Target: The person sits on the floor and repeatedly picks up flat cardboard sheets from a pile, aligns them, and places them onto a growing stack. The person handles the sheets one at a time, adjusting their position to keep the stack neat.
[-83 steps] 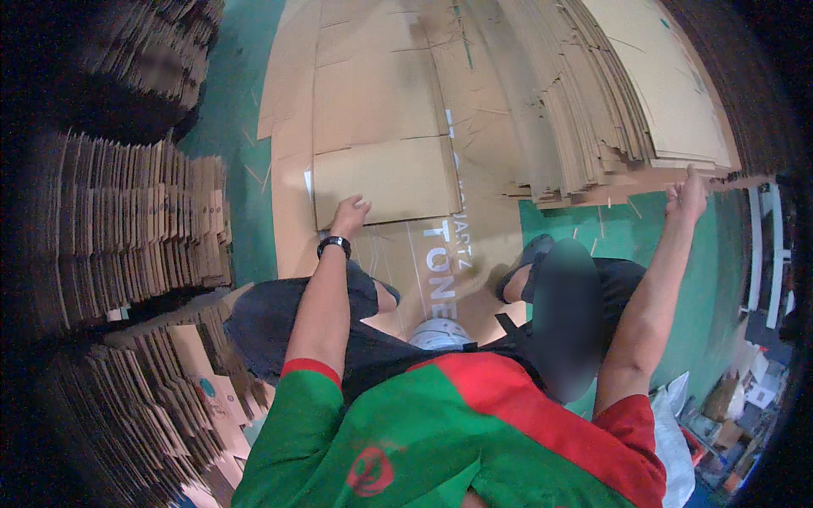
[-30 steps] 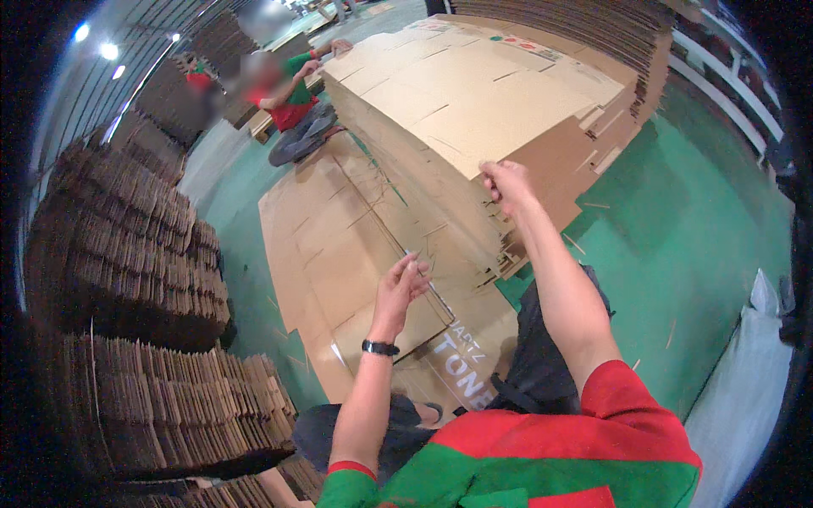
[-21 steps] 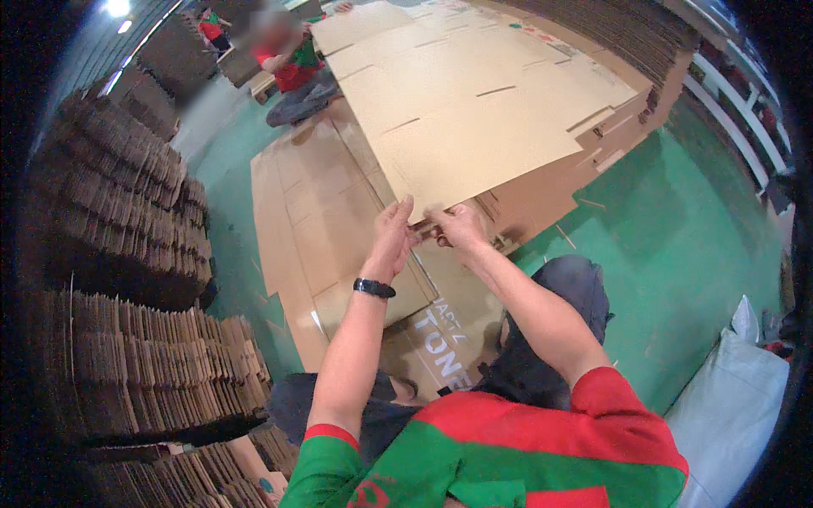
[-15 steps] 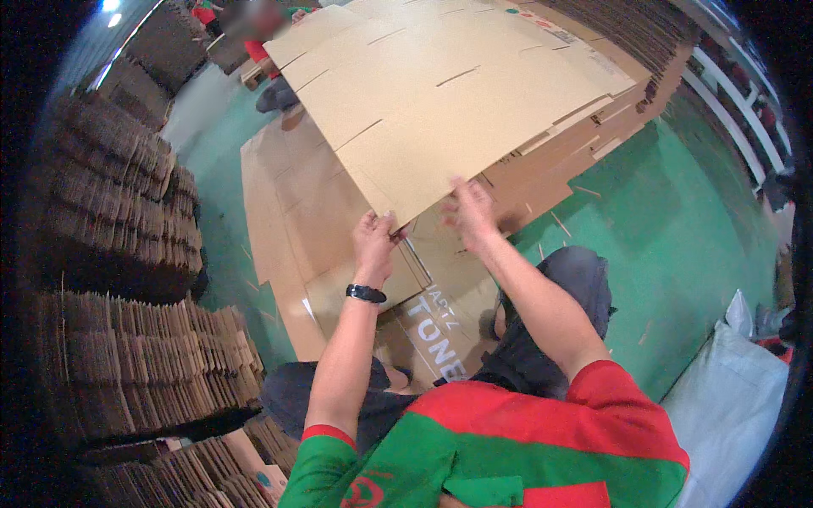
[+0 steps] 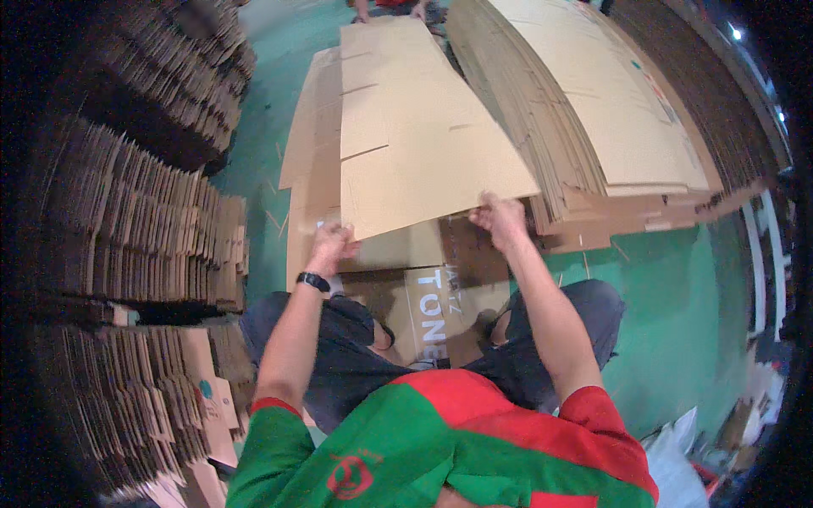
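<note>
Your left hand (image 5: 334,244) pinches the near left corner of the sheet (image 5: 415,135) and your right hand (image 5: 500,220) its near edge by the right corner, its long axis running away from you, left of the pile (image 5: 610,110).

Along the left, from near to far, dense rows of flattened brown cardboard pieces (image 5: 174,233) stand packed together. On the right, thin tan strips of scrap (image 5: 586,266) lie on the smooth green floor (image 5: 677,288), with long white bars (image 5: 776,254) at the right edge and a pale, crumpled sack (image 5: 671,466) near right.
</note>
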The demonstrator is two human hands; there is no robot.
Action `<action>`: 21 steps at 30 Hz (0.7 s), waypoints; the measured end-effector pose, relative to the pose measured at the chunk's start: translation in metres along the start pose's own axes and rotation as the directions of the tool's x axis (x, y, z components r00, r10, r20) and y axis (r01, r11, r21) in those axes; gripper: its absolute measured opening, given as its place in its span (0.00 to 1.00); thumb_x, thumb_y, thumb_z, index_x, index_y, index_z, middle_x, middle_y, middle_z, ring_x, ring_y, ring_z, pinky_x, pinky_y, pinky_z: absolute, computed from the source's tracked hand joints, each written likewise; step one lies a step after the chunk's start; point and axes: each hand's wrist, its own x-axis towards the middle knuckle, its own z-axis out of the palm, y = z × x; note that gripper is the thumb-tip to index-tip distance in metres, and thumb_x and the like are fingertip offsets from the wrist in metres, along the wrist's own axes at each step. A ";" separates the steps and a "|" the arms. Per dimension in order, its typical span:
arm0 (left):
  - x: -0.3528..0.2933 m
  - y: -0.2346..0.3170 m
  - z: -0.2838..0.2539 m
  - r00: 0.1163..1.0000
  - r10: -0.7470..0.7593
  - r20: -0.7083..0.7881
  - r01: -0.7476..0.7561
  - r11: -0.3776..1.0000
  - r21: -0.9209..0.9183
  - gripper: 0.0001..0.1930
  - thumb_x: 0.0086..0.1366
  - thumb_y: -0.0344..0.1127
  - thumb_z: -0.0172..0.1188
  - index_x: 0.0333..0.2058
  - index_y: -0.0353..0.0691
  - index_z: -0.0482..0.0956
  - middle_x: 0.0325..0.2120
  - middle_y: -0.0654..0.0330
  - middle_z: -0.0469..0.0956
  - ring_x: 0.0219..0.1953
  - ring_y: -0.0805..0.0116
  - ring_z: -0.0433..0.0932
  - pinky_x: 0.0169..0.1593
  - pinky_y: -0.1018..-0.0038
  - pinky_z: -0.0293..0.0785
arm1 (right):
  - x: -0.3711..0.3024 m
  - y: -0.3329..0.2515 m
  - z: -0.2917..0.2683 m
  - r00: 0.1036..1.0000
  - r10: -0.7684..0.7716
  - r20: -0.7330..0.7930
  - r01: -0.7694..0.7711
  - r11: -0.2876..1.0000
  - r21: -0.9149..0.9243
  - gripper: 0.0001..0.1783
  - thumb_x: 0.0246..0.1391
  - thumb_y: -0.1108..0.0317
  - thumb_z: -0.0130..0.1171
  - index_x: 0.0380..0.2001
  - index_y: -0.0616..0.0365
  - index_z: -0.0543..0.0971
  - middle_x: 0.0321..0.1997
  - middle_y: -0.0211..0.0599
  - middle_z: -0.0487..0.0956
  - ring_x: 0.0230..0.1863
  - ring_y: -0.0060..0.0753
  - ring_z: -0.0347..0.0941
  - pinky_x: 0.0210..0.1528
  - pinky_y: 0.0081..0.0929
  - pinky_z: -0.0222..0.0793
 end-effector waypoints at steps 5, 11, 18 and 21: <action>0.007 0.015 -0.067 0.904 0.378 -0.201 -0.108 0.657 0.746 0.32 0.59 0.49 0.63 0.55 0.32 0.69 0.42 0.44 0.79 0.42 0.56 0.81 0.44 0.65 0.77 | 0.026 0.098 0.044 0.972 0.233 -0.022 -0.232 0.972 0.042 0.09 0.60 0.70 0.54 0.37 0.66 0.71 0.30 0.43 0.77 0.27 0.34 0.77 0.26 0.29 0.79; -0.002 0.030 -0.059 0.876 0.474 -0.091 -0.291 0.669 0.685 0.30 0.58 0.50 0.63 0.51 0.31 0.73 0.42 0.40 0.79 0.47 0.47 0.78 0.50 0.60 0.74 | 0.039 0.205 0.083 0.912 0.354 -0.205 -0.337 0.934 0.114 0.11 0.59 0.73 0.55 0.41 0.68 0.69 0.33 0.46 0.76 0.25 0.37 0.77 0.25 0.32 0.82; 0.004 0.065 -0.027 0.850 0.526 -0.013 -0.359 0.598 0.716 0.29 0.59 0.48 0.63 0.55 0.38 0.72 0.43 0.43 0.79 0.45 0.52 0.79 0.49 0.62 0.74 | 0.072 0.269 0.077 0.915 0.370 -0.157 -0.358 0.928 0.104 0.11 0.61 0.72 0.52 0.43 0.67 0.68 0.33 0.49 0.77 0.22 0.38 0.77 0.18 0.26 0.81; 0.005 0.068 -0.021 0.850 0.526 0.015 -0.383 0.598 0.705 0.28 0.59 0.47 0.63 0.55 0.39 0.72 0.43 0.44 0.79 0.45 0.52 0.79 0.48 0.63 0.74 | 0.079 0.280 0.073 0.774 0.585 0.243 -0.621 0.776 0.113 0.14 0.62 0.63 0.51 0.41 0.65 0.70 0.35 0.54 0.78 0.24 0.46 0.78 0.23 0.38 0.82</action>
